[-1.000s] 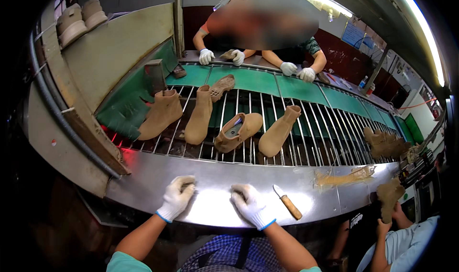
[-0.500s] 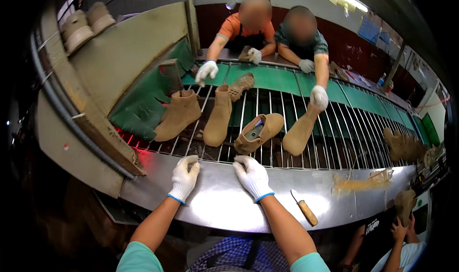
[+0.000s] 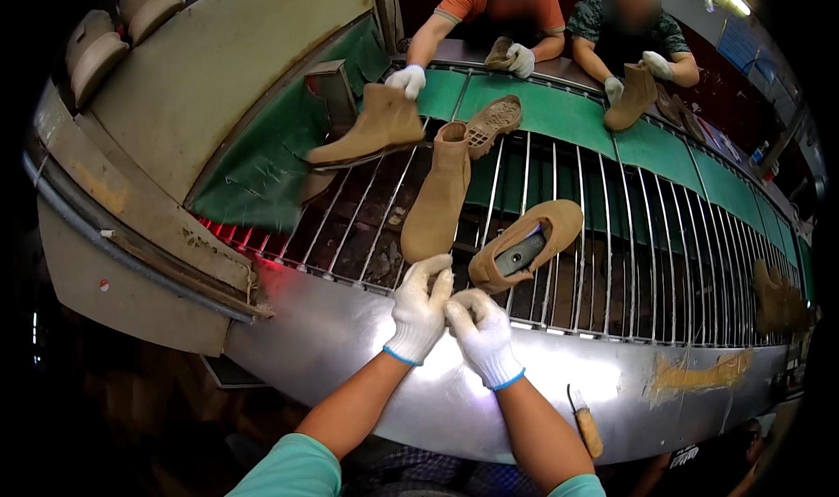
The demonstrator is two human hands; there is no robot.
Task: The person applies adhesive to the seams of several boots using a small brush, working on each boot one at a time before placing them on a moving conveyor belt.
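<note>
My left hand (image 3: 419,310), in a white knit glove with a blue cuff, is closed just in front of the toe of a tan ankle boot (image 3: 437,196). Beside it, my right hand (image 3: 486,338), gloved alike, has its fingers pressed together near the left fingertips. Anything pinched in either hand is too small or hidden to make out. Right of that boot, a tan shoe (image 3: 529,245) lies tilted on the metal rack (image 3: 603,279), its opening toward me. Behind, another tan shoe (image 3: 494,123) shows its ridged sole.
A co-worker's gloved hand (image 3: 405,81) lifts a tan boot (image 3: 374,128) at the left. Another person holds a boot (image 3: 633,95) across the rack. A wooden-handled knife (image 3: 585,423) lies on the metal ledge (image 3: 559,366). More tan footwear (image 3: 778,296) stands far right.
My hands have come together and my right hand's fingers have closed up. One co-worker has lifted the left boot; the other has carried a boot from the rack to the far side.
</note>
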